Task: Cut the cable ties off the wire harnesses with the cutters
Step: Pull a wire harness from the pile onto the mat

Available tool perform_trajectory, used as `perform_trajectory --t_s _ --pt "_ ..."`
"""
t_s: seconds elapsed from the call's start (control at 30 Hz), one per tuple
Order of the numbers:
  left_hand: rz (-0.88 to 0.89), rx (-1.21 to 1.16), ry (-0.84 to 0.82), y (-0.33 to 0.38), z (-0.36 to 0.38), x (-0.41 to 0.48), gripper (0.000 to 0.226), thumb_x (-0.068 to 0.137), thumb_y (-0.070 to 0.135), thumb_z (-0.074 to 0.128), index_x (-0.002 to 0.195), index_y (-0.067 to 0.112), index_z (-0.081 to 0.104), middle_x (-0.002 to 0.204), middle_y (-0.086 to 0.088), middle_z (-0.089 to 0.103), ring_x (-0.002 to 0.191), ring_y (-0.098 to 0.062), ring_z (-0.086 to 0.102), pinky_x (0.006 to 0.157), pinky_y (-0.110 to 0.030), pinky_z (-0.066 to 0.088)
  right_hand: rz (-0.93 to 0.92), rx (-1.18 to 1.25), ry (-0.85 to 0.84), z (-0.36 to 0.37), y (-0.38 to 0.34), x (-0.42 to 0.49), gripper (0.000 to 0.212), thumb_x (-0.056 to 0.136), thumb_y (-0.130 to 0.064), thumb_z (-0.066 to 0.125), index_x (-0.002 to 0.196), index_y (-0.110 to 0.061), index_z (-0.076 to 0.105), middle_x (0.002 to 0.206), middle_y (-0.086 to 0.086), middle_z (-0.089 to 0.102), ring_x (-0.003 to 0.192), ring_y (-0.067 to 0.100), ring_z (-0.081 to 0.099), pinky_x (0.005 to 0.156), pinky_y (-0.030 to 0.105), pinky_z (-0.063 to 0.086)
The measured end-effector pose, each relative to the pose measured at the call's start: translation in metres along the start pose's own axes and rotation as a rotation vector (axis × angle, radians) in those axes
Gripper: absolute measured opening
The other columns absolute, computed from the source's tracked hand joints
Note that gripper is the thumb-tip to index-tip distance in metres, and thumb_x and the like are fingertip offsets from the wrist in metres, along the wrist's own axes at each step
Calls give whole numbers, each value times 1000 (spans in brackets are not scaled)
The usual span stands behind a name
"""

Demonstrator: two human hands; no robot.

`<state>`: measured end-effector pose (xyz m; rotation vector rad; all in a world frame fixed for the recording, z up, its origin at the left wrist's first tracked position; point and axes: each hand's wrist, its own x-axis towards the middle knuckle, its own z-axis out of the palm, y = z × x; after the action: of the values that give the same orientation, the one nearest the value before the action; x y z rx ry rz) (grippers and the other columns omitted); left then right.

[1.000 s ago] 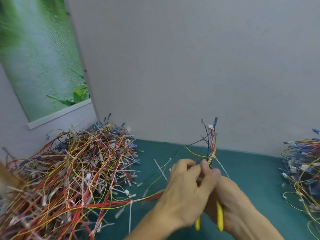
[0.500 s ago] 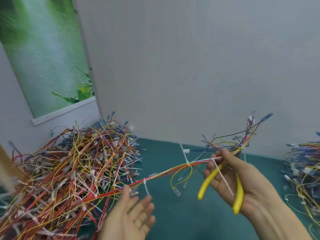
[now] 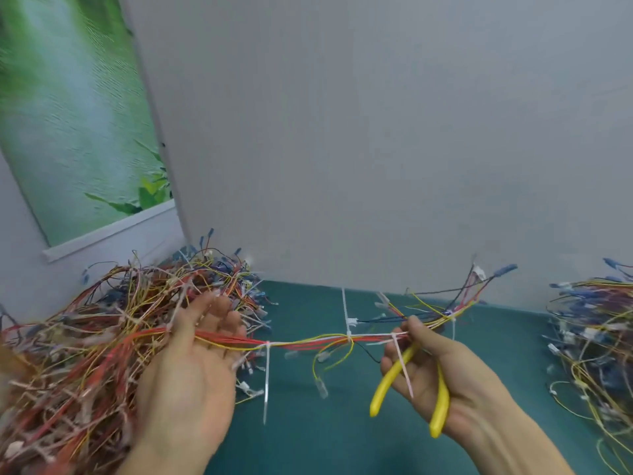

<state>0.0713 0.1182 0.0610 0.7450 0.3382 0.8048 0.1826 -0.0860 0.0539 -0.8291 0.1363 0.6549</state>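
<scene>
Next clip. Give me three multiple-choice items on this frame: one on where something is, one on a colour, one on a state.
1. Where are the yellow-handled cutters?
A. In the right hand
B. Lying flat on the green table mat
C. Buried in a wire pile

2. What colour are the plastic cable ties on the stretched wire harness?
A. Black
B. White
C. Blue

3. How do the cutters' handles stand?
A. Squeezed together
B. Spread apart
C. One snapped off

Answers:
1 A, since the right hand's fingers curl round the handles.
2 B, since white tails stick out from the bundle.
3 B, since a clear gap with palm showing separates the two yellow handles.
</scene>
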Motion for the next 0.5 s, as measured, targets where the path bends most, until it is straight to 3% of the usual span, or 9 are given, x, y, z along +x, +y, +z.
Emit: perform_trajectory --t_s 0.03,0.1,0.2,0.33,0.5 --pt "72 63 -59 3 9 -4 36 93 41 41 86 19 68 76 -3 67 65 -16 65 61 -30 55 -6 12 13 -3 -4 1 19 92 -18 56 76 -6 59 62 6 58 56 20 59 61 35 55" --pt "275 175 -336 12 26 -16 37 87 46 45 89 23 75 74 1 71 60 -14 67 60 -28 57 -16 28 35 -11 -14 1 20 92 -19 56 76 -7 59 62 6 58 57 20 58 67 38 50" --pt "313 265 -727 12 52 -25 34 84 48 57 101 22 72 80 -3 71 62 -19 67 65 -32 57 -41 26 52 -22 -27 -3 21 92 -20 56 76 -7 59 61 5 58 55 18 59 62 37 53" --pt "69 246 -650 -7 72 -11 28 88 36 56 98 15 71 81 -7 69 66 -21 66 66 -34 58 -116 -113 166 -42 -40 -6 17 93 -18 56 81 -6 58 64 6 57 59 20 58 60 36 53" --pt "-280 149 -277 -53 59 23 29 99 26 42 96 4 60 76 -10 65 65 -23 66 67 -43 60 -133 -397 250 -66 -55 -23 13 84 -16 64 83 -4 60 65 11 60 53 23 57 56 34 44"
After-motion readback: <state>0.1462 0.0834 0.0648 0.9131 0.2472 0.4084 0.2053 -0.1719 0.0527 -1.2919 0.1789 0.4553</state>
